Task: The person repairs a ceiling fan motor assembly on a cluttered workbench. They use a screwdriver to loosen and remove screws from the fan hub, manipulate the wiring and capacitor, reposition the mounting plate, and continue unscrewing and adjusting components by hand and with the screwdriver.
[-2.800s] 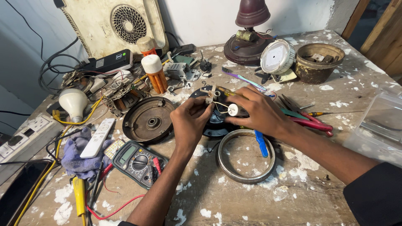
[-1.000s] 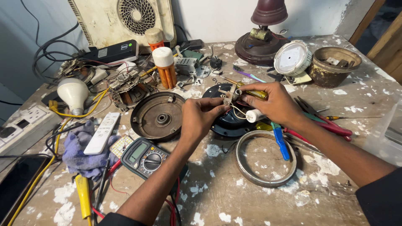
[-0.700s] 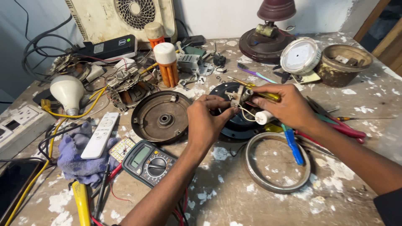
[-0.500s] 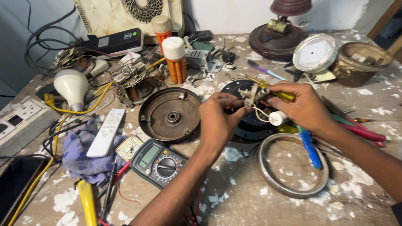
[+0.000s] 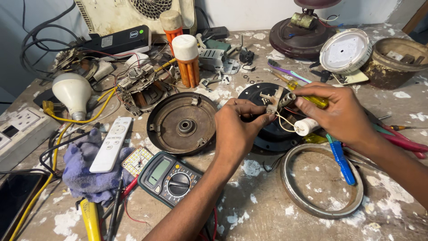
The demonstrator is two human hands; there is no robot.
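Wired connector piece (image 5: 277,99), small, light and likely fragile at its thin leads, is being pinched over the black motor base (image 5: 267,129) mid-tabletop by left hand (image 5: 236,129) and right hand (image 5: 339,114), best gripped by its rigid body, the right also clasping a white capacitor (image 5: 307,126).

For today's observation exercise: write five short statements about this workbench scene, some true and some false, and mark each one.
1. Both hands, left hand and right hand, meet over the black round part. True.
2. The multimeter lies far behind the hands. False: it lies nearer the camera than they do.
3. The white remote rests partly on a purple cloth. True.
4. The metal ring hangs on the wall. False: it lies flat on the table.
5. The white bulb lies left of the brown disc. True.
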